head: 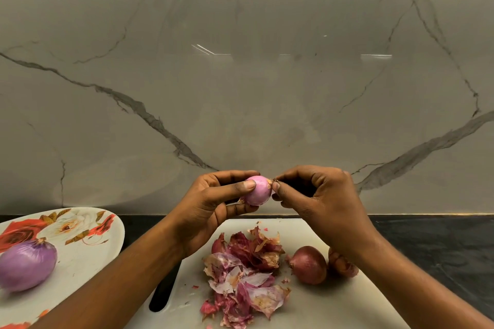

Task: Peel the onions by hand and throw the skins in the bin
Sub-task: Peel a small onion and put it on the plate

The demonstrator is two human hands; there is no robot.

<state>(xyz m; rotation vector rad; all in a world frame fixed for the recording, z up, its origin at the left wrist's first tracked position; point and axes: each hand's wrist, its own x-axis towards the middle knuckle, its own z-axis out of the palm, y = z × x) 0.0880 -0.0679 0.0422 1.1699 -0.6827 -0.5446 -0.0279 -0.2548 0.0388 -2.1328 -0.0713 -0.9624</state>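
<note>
My left hand (211, 203) holds a small pink peeled onion (258, 191) in the air above the white cutting board (315, 304), thumb across its front. At the onion's right end my right hand (318, 195) pinches a scrap of dry brown skin between thumb and forefinger. A heap of red and papery onion skins (244, 272) lies on the board below. Two unpeeled red onions sit to its right: one in full view (308, 264), the other (340, 264) partly hidden behind my right wrist. No bin is in view.
A floral plate (80, 254) at the left carries a large peeled purple onion (26, 264). A dark handle slot (163, 294) shows at the board's left edge. The dark counter (441, 243) runs to the right, backed by a grey marble wall (240, 88).
</note>
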